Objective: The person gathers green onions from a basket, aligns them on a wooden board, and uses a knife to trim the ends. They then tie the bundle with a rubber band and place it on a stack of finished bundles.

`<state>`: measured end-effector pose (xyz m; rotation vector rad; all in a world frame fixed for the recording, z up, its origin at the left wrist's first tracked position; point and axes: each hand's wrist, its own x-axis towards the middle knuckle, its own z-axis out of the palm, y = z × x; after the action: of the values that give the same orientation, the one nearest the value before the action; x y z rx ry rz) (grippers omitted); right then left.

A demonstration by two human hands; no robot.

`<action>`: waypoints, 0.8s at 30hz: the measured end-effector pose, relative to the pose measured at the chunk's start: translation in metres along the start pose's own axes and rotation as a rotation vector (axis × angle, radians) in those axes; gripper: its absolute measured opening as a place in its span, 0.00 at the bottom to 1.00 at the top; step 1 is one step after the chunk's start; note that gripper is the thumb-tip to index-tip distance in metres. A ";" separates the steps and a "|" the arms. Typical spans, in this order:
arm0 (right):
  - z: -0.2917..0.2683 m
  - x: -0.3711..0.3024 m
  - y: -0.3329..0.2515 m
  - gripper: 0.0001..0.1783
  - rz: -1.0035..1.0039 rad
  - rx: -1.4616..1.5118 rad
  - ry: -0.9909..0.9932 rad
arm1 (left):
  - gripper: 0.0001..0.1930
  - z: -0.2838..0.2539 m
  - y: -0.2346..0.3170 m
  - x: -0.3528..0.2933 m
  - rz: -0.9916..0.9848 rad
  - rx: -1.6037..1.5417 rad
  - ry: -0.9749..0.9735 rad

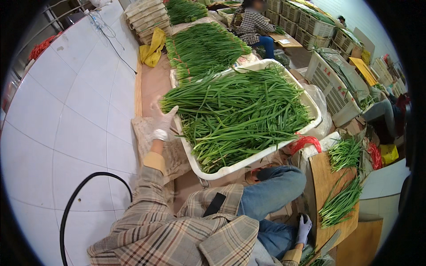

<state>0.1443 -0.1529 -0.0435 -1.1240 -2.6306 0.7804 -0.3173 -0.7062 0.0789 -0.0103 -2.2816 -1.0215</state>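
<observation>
A large white plastic basin (pixel 230 170) in front of me is heaped with loose garlic chives (pixel 239 111). My left hand (pixel 163 116), in a thin translucent glove, is at the basin's left rim, against the pale stem ends. Its thumb stands apart from the fingers. Low on the right, my right hand (pixel 303 230), in a pale glove with dark at the fingertips, is beside my knee and the wooden board (pixel 321 177). Its fingers look curled; what they hold, if anything, is hidden. Near it, a knife (pixel 330 241) lies at the board's lower edge.
Two small chive bunches (pixel 341 201) lie on the board. Red ties (pixel 306 142) hang by the basin's corner. Bundled chives (pixel 206 48) are piled beyond it. White tiles (pixel 84 115) rise on the left. Another person (pixel 250 24) sits far back; crates (pixel 333 86) stand right.
</observation>
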 end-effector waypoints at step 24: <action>-0.054 0.120 -0.231 0.11 -0.311 0.311 -0.354 | 0.35 0.076 -0.122 0.038 -0.779 -1.480 0.036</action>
<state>-0.0638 -0.1791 0.1199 -0.5177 -2.7210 1.3579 -0.4195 -0.7495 -0.0195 0.2849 -0.9584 -2.7903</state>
